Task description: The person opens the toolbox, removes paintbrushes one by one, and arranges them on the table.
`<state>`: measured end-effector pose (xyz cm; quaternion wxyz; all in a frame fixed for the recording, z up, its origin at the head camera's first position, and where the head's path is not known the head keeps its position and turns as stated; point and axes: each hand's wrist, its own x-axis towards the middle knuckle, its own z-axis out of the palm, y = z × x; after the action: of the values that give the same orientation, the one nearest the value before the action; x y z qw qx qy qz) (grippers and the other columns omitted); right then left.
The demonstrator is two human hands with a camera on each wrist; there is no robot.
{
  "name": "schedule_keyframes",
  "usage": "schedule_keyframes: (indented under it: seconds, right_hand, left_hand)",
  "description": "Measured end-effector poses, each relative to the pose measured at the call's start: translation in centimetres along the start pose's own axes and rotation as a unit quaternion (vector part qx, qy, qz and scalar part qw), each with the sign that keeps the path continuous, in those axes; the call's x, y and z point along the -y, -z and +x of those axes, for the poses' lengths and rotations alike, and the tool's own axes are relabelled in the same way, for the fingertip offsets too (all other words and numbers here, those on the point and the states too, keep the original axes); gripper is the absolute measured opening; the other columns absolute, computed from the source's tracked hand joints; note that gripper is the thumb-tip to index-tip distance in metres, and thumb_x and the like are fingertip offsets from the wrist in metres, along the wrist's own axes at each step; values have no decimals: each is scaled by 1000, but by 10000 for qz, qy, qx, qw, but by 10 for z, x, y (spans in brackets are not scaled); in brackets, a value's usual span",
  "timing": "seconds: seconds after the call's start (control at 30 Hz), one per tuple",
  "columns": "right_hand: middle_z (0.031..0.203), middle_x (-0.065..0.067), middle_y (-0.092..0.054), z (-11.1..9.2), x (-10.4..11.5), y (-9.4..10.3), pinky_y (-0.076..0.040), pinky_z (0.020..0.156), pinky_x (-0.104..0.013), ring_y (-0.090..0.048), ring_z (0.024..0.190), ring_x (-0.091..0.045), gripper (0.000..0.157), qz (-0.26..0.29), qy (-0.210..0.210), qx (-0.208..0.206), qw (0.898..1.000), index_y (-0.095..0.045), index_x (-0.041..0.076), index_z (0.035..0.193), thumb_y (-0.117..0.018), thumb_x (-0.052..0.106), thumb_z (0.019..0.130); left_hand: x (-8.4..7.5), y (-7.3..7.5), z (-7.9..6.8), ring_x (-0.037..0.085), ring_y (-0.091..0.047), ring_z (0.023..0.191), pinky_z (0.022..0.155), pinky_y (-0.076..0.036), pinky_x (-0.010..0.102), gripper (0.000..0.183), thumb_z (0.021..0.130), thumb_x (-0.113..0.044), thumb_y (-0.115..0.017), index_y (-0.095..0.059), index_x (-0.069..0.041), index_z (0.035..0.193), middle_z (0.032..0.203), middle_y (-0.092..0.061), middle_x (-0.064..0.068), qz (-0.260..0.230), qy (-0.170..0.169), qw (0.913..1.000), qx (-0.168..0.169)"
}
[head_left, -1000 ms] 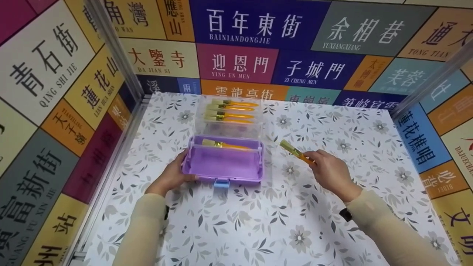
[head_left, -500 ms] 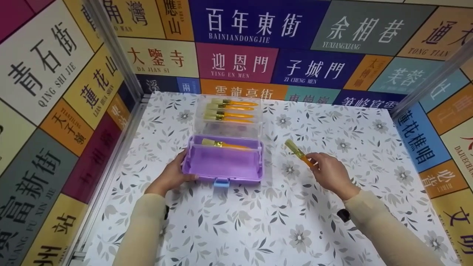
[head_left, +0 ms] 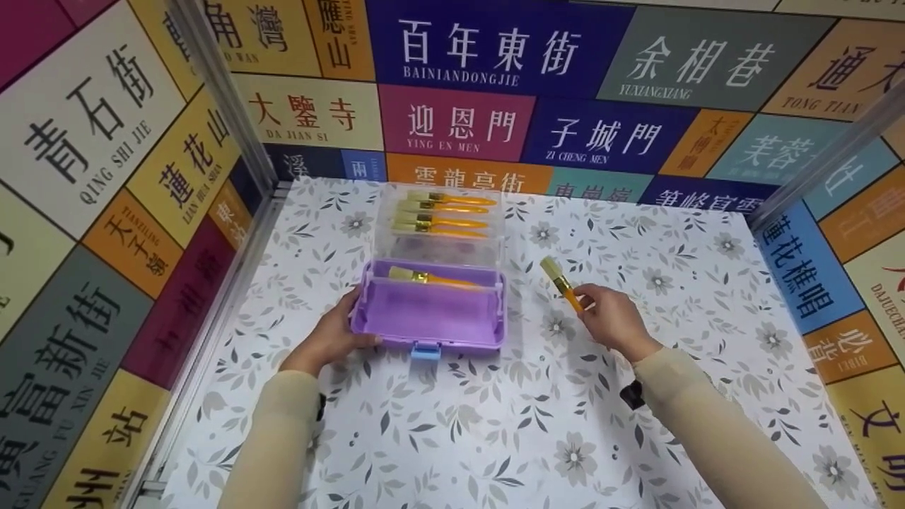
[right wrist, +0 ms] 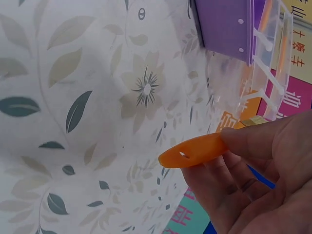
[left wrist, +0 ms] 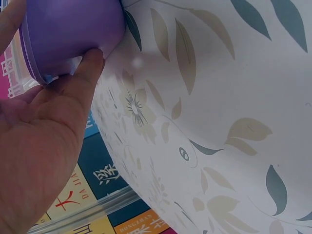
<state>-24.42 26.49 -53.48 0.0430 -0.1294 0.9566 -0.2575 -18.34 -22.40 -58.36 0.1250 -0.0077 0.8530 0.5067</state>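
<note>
In the head view, my left hand (head_left: 327, 338) grips the left end of an open purple box (head_left: 431, 314), its thumb along the front corner. The left wrist view also has the thumb pressing the box wall (left wrist: 78, 29). To the right of the box, my right hand (head_left: 614, 318) holds a paintbrush (head_left: 571, 297) up by its orange handle, pale bristles angled to the upper left. Thumb and fingers pinch that orange handle (right wrist: 192, 151) in the right wrist view. Another paintbrush (head_left: 424, 276) lies across the back part of the box.
Behind the purple box, its clear lid (head_left: 438, 249) lies back with several orange-handled brushes (head_left: 452, 211) lined up over it. A blue latch (head_left: 425, 351) sticks out in front. The table cover (head_left: 488, 438) has a leaf pattern, and sign-covered panels (head_left: 459, 124) enclose it.
My right hand with the paintbrush has shifted left toward the box, and the brush has turned steeper, bristles more upward. My left hand stays on the box.
</note>
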Motion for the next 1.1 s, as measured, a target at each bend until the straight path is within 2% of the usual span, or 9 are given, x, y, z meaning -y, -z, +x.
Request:
schedule_keyframes:
  seconds: [0.27,0.53,0.7,0.93,1.1]
  right_hand:
    - [103,-17,-70,25,5,-18,-52,80,-48,-64,94,-34,40,218,-495,182,9984,-64,0,126,-62,0,86]
    - [106,-19,-68,47,11,-34,-54,78,-44,-63,95,-33,41,706,-954,484,9918,-62,-3,127,-61,1,86]
    - [109,-19,-67,60,14,-44,-55,75,-35,-63,94,-29,40,1149,-1407,564,9817,-62,-3,128,-65,2,88]
    - [113,-16,-61,70,21,-56,-53,58,-29,-59,81,-23,40,1888,-2202,612,9551,-61,2,129,-62,2,89]
    - [114,-18,-62,74,27,-66,-54,56,-29,-60,78,-21,44,2175,-2228,484,9491,-62,1,130,-60,1,87]
  left_hand:
    - [0,2,-1,40,-36,139,114,-27,52,111,73,-16,-88,-20,-13,160,155,-36,21,-49,-4,10000,-17]
    - [0,2,-1,39,-38,138,113,-31,51,113,72,-16,-89,-18,-13,160,155,-36,21,-243,109,9996,-1]
    - [0,2,0,39,-35,140,114,-29,52,113,72,-16,-89,-18,-13,160,156,-35,21,-219,136,9997,7]
    - [0,0,0,39,-33,141,115,-26,53,112,73,-17,-89,-19,-14,160,157,-33,19,-44,88,10000,-4]
    - [-1,0,0,39,-33,141,115,-26,53,112,73,-17,-89,-19,-13,160,157,-33,19,-15,62,10000,-24]
